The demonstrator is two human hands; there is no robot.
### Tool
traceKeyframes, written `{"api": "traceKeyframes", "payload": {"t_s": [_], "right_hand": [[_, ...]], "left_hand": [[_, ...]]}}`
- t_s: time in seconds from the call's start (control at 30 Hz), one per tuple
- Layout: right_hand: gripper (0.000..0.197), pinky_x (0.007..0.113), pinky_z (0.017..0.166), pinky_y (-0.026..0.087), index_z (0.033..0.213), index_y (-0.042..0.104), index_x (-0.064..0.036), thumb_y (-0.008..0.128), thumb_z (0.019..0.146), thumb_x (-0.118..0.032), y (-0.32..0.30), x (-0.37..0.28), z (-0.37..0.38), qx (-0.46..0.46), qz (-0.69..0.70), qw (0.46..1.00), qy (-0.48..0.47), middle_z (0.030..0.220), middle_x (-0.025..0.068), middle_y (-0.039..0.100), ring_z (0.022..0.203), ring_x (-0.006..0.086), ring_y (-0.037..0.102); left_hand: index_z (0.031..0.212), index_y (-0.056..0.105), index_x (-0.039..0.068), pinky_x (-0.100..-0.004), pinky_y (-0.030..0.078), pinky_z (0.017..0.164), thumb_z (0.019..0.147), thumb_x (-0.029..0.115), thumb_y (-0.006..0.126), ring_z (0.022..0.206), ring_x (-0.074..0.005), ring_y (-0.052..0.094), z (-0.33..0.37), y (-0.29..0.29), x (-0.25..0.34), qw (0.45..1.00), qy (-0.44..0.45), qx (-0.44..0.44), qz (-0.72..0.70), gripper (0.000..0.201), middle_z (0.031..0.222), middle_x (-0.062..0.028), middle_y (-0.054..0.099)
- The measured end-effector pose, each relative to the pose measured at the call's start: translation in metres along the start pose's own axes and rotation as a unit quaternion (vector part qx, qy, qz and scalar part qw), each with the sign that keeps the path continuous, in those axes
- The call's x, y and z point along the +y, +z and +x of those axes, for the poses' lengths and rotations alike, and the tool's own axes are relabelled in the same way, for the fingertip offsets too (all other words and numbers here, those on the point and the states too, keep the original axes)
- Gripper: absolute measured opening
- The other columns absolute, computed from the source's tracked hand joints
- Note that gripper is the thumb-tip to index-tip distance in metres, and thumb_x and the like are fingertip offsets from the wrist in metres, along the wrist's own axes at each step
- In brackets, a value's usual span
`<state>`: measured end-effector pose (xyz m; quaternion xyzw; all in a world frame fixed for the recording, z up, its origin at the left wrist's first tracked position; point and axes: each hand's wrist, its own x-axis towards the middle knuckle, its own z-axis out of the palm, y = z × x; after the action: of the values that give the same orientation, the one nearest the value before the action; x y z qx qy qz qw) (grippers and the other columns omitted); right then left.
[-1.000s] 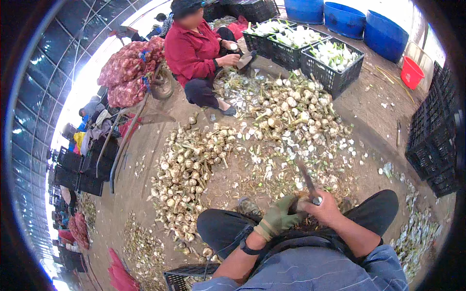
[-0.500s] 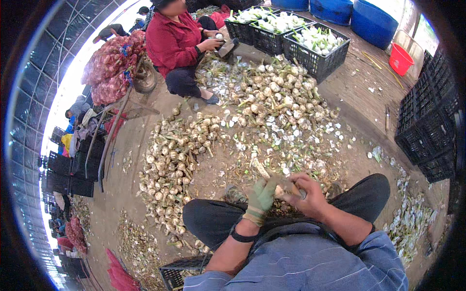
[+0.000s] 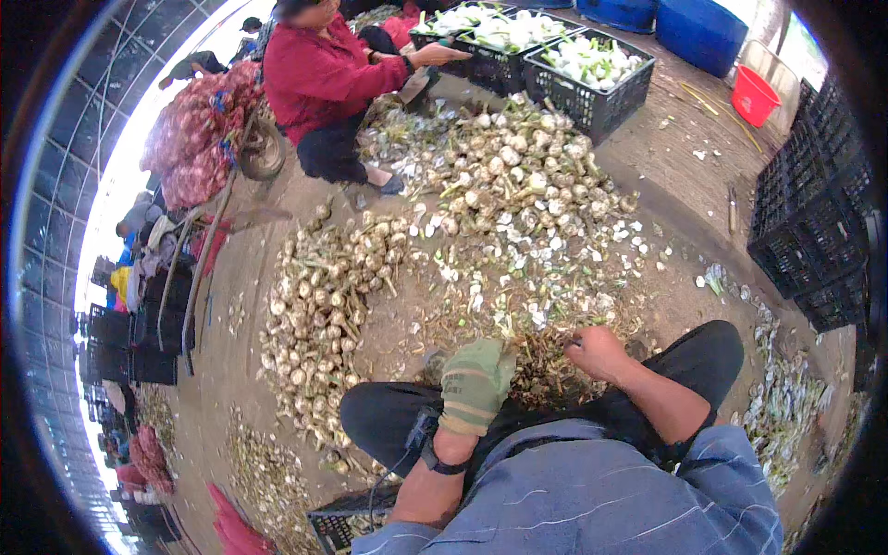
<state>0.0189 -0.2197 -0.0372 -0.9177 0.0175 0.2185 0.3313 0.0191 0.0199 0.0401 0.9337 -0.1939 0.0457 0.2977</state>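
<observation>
My left hand, in a pale green glove, is closed with its back turned up over the space between my legs; whatever its fingers hold is hidden under it. My bare right hand forms a fist farther right, above brown trimmings. A small dark end pokes out of the fist, too little to name. Ahead of both hands lie white and green garlic scraps. Untrimmed garlic bulbs with stalks are heaped to the left, and another garlic heap rises farther off.
Black crates of white trimmed garlic stand at the back. A co-worker in a red shirt sits by them, arm stretched toward a crate. Stacked black crates, a red bucket and a knife-like tool are at right.
The pale garlic stalk seen in my left hand is out of sight. My hands have drawn apart, the left turning back-up, the right moving slightly right. The co-worker's hand has reached toward the crates.
</observation>
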Motion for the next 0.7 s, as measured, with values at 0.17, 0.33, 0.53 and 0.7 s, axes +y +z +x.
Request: {"api": "traceKeyframes", "payload": {"t_s": [0.17,0.33,0.53,0.7], "right_hand": [[0.028,0.047,0.069,0.05,0.088,0.07,-0.0018,0.063,0.084,-0.029,-0.019,-0.05,-0.021,0.036,0.147,0.988,-0.03,0.075,0.024,0.065,0.073,0.0409,0.064],[0.029,0.045,0.068,0.047,0.084,0.068,0.0001,0.064,0.085,-0.029,-0.014,-0.063,-0.031,0.046,0.094,0.99,-0.097,0.076,0.0227,0.064,0.074,0.0388,0.063],[0.027,0.048,0.068,0.048,0.08,0.067,0.0003,0.064,0.082,-0.027,0.018,-0.026,-0.011,-0.009,-0.063,0.995,-0.082,0.076,0.0259,0.062,0.076,0.0439,0.061],[0.038,0.047,0.068,0.049,0.087,0.066,0.0027,0.065,0.082,-0.035,0.013,-0.004,-0.003,-0.013,0.059,0.998,0.011,0.075,0.0214,0.066,0.069,0.0356,0.063]], "left_hand": [[0.083,0.062,0.005,-0.049,0.045,0.066,0.084,0.028,0.065,0.076,-0.0395,0.06,-0.01,0.012,-0.015,0.999,-0.021,-0.024,0.044,0.023,0.077,-0.018,0.061],[0.082,0.061,0.004,-0.0479,0.045,0.063,0.083,0.026,0.066,0.073,-0.0392,0.059,-0.013,0.017,-0.022,0.998,-0.028,-0.056,0.029,0.022,0.074,-0.0178,0.06],[0.079,0.063,0.005,-0.0477,0.045,0.06,0.085,0.022,0.065,0.067,-0.0398,0.059,-0.014,0.014,-0.013,0.998,0.017,-0.028,0.056,0.018,0.071,-0.0183,0.059],[0.082,0.066,0.007,-0.0464,0.047,0.061,0.085,0.023,0.065,0.068,-0.0375,0.061,-0.023,0.012,-0.021,0.998,-0.058,-0.012,-0.01,0.017,0.075,-0.0164,0.063]]}}
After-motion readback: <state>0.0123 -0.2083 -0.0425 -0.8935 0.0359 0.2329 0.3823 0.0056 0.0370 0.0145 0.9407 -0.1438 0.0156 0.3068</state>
